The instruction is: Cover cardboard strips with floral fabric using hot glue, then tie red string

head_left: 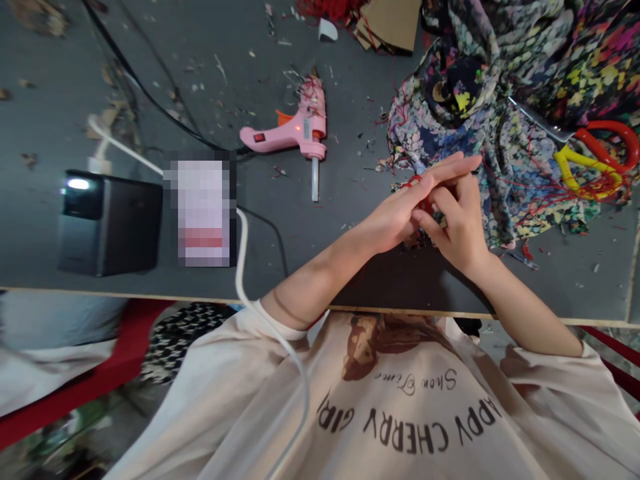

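Observation:
My left hand [407, 203] stretches its fingers out straight to the upper right, over the fingers of my right hand. Bent inward, the fingers of my right hand [463, 230] press toward the left palm, with the thumb pointing left. A bit of red thread [414, 181] shows at the left hand, and something red is partly hidden between the two hands; its shape is unclear. Just behind the hands lies a heap of dark flowered fabric [505, 147] with loose red threads on it. Scissors [595, 150] with red and yellow handles rest on that fabric.
A pink glue gun [305, 127] with a glue stick lies left of my hands. Farther left stand a black power bank [110, 223] and a blurred-out phone-like object [203, 210], with a white cable [243, 253]. Cardboard pieces [393, 23] lie at the back. Scraps litter the grey table [320, 267].

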`<state>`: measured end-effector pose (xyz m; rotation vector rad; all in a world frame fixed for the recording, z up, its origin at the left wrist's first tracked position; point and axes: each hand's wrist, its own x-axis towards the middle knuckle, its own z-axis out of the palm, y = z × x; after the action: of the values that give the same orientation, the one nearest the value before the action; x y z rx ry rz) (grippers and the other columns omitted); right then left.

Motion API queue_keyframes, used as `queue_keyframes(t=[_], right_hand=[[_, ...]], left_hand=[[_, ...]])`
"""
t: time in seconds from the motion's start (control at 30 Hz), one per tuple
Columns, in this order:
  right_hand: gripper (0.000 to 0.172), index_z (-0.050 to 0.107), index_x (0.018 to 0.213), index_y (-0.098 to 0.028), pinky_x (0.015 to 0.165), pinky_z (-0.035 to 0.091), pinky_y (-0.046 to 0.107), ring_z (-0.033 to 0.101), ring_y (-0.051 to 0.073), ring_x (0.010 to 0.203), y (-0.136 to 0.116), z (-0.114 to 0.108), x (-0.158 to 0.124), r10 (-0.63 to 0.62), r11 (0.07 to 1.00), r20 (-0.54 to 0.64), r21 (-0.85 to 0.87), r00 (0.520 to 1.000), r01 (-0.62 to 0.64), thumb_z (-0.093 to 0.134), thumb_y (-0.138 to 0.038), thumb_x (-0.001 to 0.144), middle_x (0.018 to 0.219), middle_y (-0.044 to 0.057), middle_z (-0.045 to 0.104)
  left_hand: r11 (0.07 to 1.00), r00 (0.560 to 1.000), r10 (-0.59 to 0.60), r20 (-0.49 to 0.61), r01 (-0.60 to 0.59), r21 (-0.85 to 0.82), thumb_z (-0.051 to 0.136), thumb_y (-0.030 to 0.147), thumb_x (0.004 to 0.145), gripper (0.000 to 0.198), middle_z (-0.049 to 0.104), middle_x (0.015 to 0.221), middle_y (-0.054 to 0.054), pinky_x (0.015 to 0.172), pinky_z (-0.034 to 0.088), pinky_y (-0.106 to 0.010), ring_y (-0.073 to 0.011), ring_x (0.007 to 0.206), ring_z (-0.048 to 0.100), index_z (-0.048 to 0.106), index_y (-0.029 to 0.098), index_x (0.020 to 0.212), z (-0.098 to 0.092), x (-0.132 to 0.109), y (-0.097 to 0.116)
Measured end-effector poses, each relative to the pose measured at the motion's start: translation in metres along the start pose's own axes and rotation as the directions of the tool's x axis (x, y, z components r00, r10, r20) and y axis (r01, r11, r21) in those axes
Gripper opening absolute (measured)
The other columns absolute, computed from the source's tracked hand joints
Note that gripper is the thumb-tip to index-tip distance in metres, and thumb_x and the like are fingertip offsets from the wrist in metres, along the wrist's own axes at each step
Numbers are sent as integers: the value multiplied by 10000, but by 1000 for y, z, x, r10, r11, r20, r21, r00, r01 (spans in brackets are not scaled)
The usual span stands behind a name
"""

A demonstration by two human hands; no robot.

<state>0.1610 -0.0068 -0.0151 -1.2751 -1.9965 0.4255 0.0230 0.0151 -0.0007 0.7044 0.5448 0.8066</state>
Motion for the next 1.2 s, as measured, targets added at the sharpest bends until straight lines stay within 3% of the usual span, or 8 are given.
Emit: queue_keyframes(t=[0.2, 0.37, 0.57, 0.83, 1.0, 1.2], right_hand=[[345, 654, 1004, -217, 915, 486, 533, 548, 293, 973, 1, 2, 0, -43, 999, 24, -24, 999, 43, 392, -442, 994, 1002, 121, 563], [286, 647, 977, -222, 854, 477, 445, 533, 242, 911, -1, 0, 2, -84, 996, 12, -10, 996, 85, 394, -355, 1001, 955, 90, 569], [224, 558, 793, -200, 775, 460, 356, 527, 196, 859, -1, -4, 6, -88, 964, 36, 256, 995, 76, 436, -263, 969, 873, 55, 538], [279, 359, 632, -217, 626, 363, 280, 406, 141, 663, -4, -17, 15, 21, 906, 211, 410, 977, -108, 481, -173, 878, 679, -11, 372], [316, 400, 618, -206, 650, 355, 275, 423, 132, 679, -9, -30, 16, 1, 877, 348, 450, 937, -168, 495, -183, 918, 693, -7, 418], [255, 486, 686, -193, 678, 390, 262, 491, 130, 726, -17, -60, -8, 27, 890, 504, 381, 863, -250, 511, -152, 936, 769, 11, 497]], left_hand=[[1000, 999, -18, -41, 17, -24, 393, 242, 1020, 345, 578, 1427, 111, 1291, 198, -271, -168, 1554, 187, 711, 289, 1145, 6, 1, 3], [994, 999, 50, -3, -50, 93, 354, 246, 1034, 371, 557, 1453, 110, 1290, 203, -270, -166, 1544, 226, 698, 276, 1168, 6, 1, 2], [984, 998, 31, 46, -38, 175, 339, 280, 1038, 377, 507, 1494, 119, 1248, 312, -313, -192, 1523, 285, 656, 278, 1243, -1, 4, -2], [994, 997, 42, 67, -49, 94, 410, 329, 998, 349, 603, 1414, 72, 1228, 357, -328, -218, 1491, 361, 706, 260, 1168, -7, 5, -5], [990, 984, 94, 149, -108, 90, 480, 406, 956, 335, 630, 1385, 61, 1230, 357, -338, -226, 1492, 361, 741, 266, 1113, -10, 8, -5], [991, 977, 48, 210, -72, 109, 539, 498, 930, 360, 584, 1443, 34, 1262, 290, -375, -244, 1540, 249, 748, 266, 1109, -9, 7, -1]])
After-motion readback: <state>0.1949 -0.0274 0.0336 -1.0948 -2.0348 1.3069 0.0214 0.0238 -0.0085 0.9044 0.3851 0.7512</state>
